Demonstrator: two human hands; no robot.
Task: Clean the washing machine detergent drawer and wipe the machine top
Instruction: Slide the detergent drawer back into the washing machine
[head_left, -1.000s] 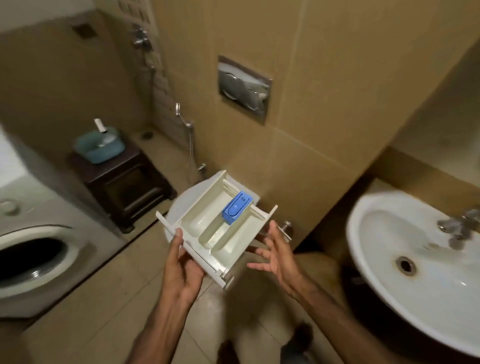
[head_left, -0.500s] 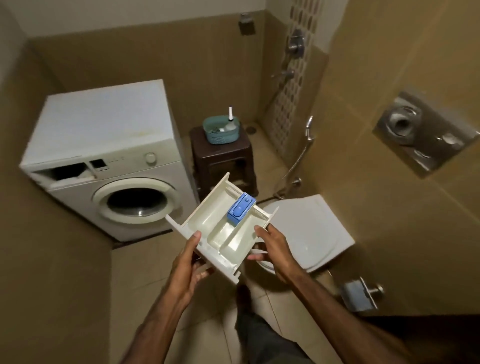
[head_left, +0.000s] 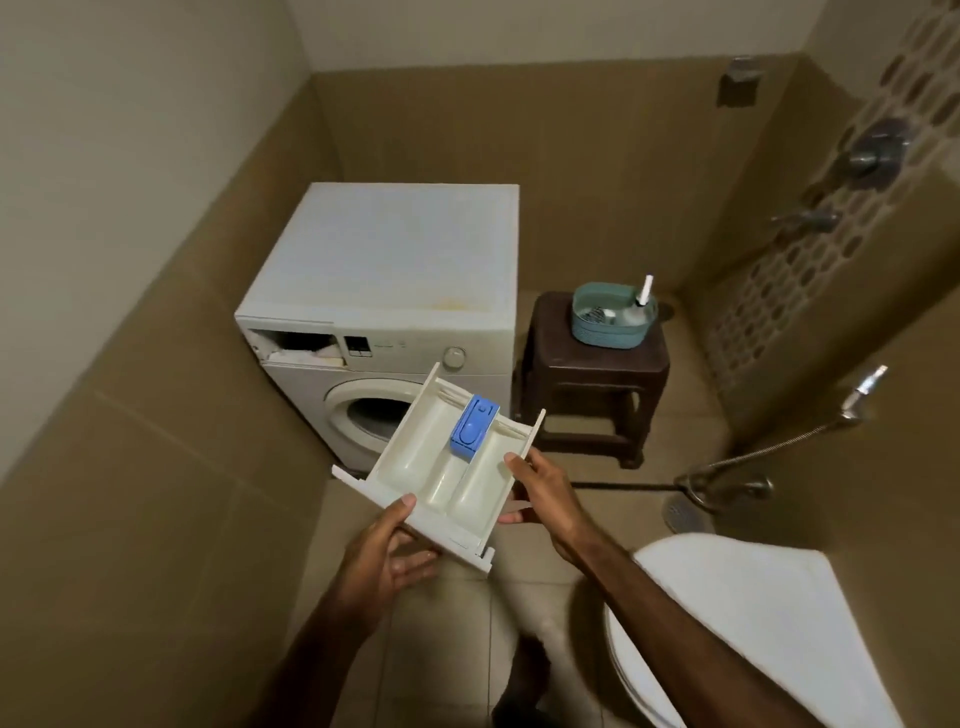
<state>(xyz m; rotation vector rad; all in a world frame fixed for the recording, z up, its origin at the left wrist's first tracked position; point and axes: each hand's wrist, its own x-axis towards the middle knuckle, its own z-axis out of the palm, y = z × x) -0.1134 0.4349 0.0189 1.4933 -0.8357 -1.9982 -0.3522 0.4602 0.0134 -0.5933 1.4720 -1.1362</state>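
Observation:
I hold the white detergent drawer (head_left: 431, 467) in the air in front of the washing machine (head_left: 395, 291). A blue insert (head_left: 472, 428) sits in the drawer's middle compartment. My left hand (head_left: 387, 558) grips its near front panel from below, thumb on top. My right hand (head_left: 540, 499) holds its right side wall. The machine's white top (head_left: 400, 249) carries a yellowish stain near its front right. Its drawer slot (head_left: 296, 345) at the upper left of the front stands open and empty.
A dark brown stool (head_left: 592, 374) right of the machine carries a teal tub (head_left: 613, 314) with a bottle and small items. A closed white toilet (head_left: 743, 629) is at lower right. A hand shower hose (head_left: 769, 447) hangs on the right wall.
My view has swung left from the sink and toilet wall to face the washing machine. The drawer stays held in both hands, now nearer the machine front.

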